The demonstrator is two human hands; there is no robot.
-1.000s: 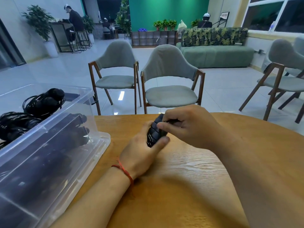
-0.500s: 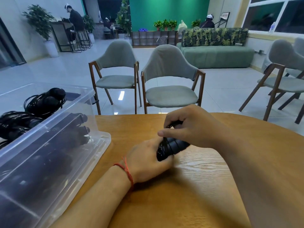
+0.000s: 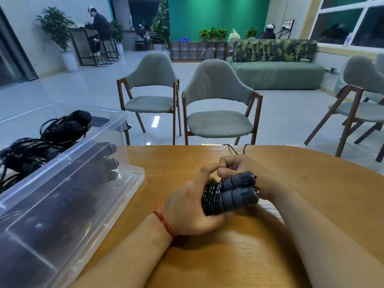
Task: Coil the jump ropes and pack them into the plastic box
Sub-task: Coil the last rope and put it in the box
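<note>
A black jump rope (image 3: 230, 194) with two dark foam handles lies side by side in my grasp over the wooden table (image 3: 228, 256). Its cord is wound round the handles' left end. My left hand (image 3: 191, 206) grips that wound end from below and the left. My right hand (image 3: 239, 167) sits just behind the handles and pinches the loose cord, which trails over the table's far edge. The clear plastic box (image 3: 68, 196) stands at the left and holds several coiled black ropes (image 3: 62, 129).
Two grey chairs (image 3: 218, 109) stand just beyond the table's far edge, another chair (image 3: 361, 96) to the right. A green sofa (image 3: 276, 73) and plants are at the back, with people seated far off. The box overhangs the table's left side.
The bundle has turned so both handles now point right and lie in plain sight. My right hand has moved from on top of it to behind it, drawing the cord round.
</note>
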